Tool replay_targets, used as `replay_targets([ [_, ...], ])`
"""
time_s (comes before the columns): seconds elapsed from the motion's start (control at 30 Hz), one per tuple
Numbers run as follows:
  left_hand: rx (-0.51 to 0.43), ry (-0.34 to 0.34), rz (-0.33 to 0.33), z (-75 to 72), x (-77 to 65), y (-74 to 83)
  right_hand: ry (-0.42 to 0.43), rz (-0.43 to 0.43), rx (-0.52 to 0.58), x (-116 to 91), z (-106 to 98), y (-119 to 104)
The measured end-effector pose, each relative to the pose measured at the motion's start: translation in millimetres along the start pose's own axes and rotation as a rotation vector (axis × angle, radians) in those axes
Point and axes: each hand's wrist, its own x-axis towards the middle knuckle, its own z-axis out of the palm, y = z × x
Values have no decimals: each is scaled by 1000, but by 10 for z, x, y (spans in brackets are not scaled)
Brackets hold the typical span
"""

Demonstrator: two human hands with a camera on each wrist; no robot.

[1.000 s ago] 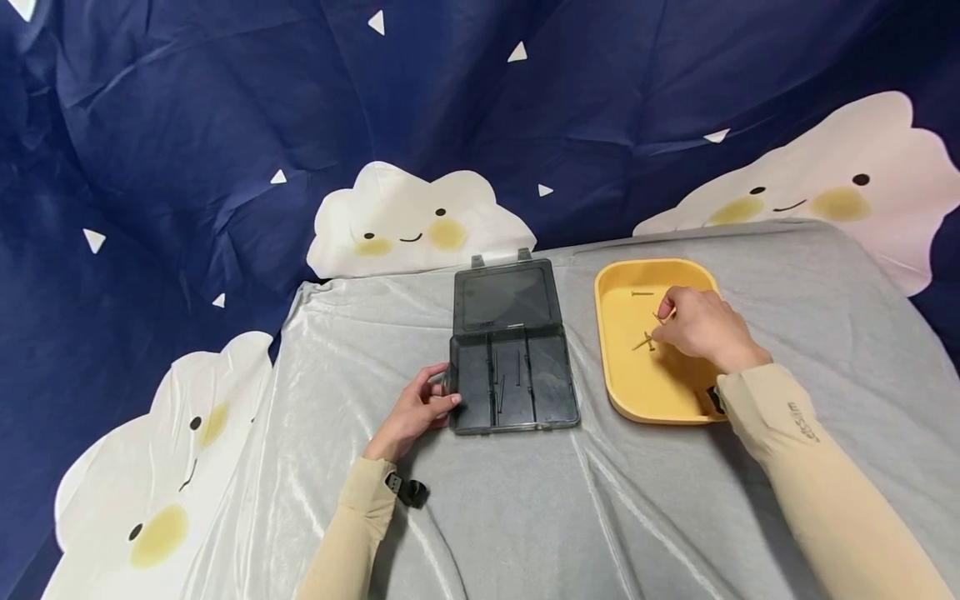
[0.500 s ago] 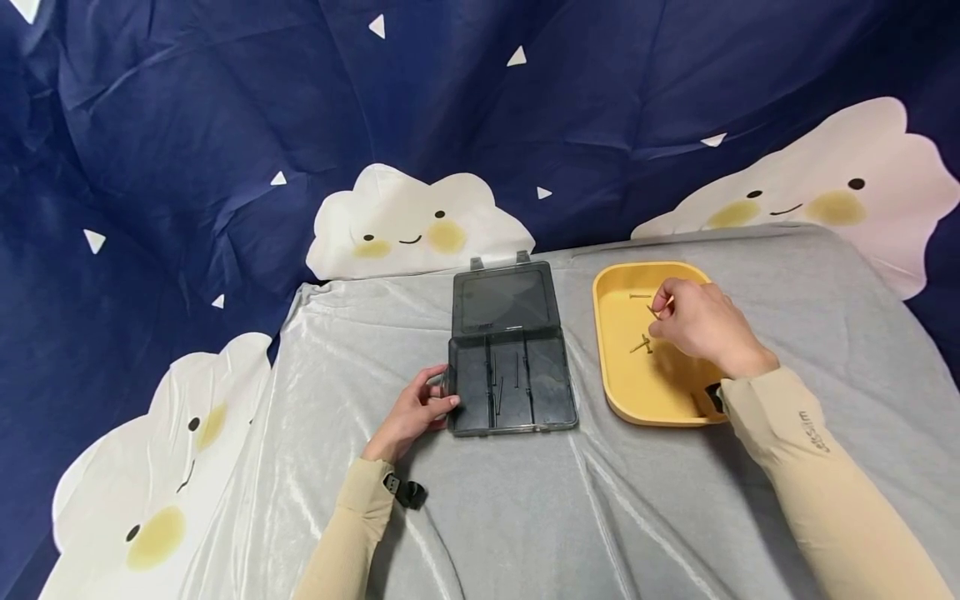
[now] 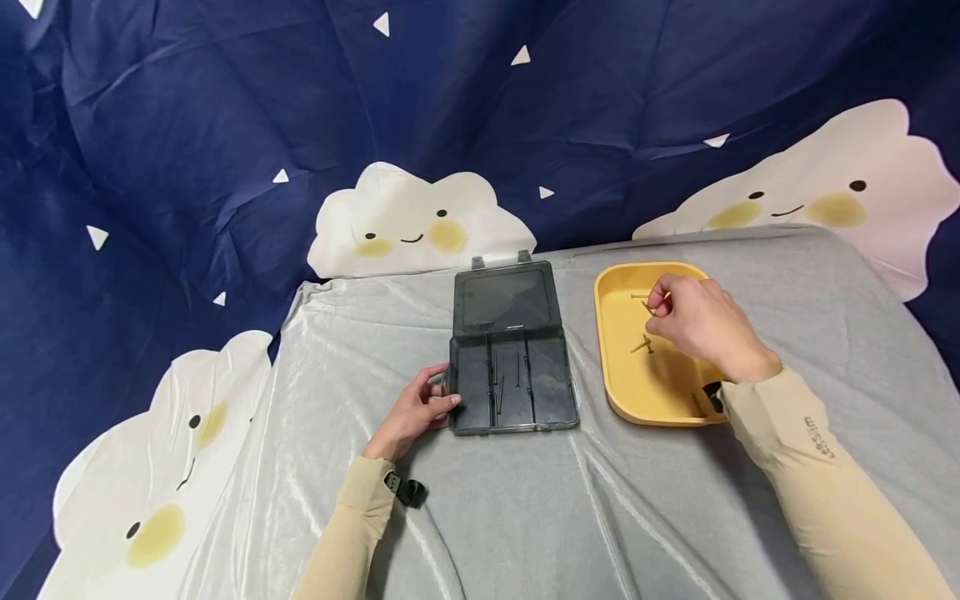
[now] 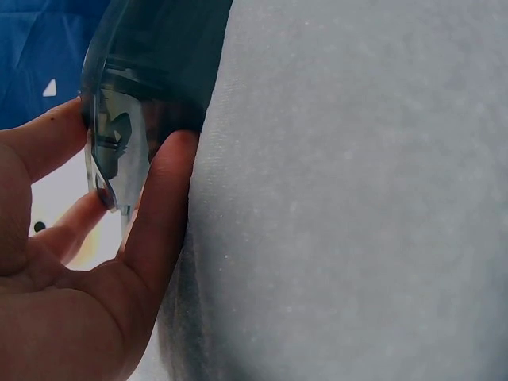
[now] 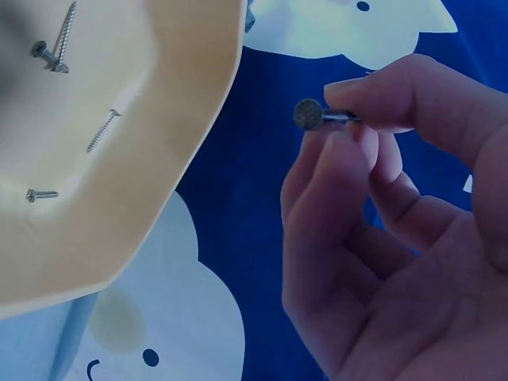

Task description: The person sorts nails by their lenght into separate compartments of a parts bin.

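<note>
1. R hand (image 3: 705, 323): pinch-clamped on nail (image 5: 313, 115), held over yellow tray (image 3: 637, 392).
2. Nail axis: R-wrist cam, approx. horiz., nail's flat end toward frame L; head cam, slanted.
3. L hand (image 3: 412, 410): clamped on dark box (image 3: 552, 392), L edge.

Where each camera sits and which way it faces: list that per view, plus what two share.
Head: worn on the head, facing forward and down at the dark case and yellow tray; left hand, right hand and both sleeves show.
Left wrist: on that wrist, facing the case's edge; only the left hand shows.
Right wrist: on that wrist, facing the pinched nail; only the right hand shows.
Head and right wrist share the tray.
</note>
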Motion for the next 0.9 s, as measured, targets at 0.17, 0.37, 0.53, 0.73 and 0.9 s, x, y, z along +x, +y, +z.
replay_targets([
  [0.17, 3, -1, -3, 1, 11, -14, 20, -19, 8, -18, 8, -50],
  [0.37, 3, -5, -5, -7, 23, -31, 38, -57, 28, -34, 41, -123],
  [0.53, 10, -8, -7, -11, 30, -30, 61, -108, 57, -41, 69, -206],
  [0.73, 8, -3, -8, -6, 26, -17, 71, -129, 91, -58, 117, -323],
  [0.9, 10, -2, -8, -9, 27, -19, 81, -139, 132, -66, 204, -409],
])
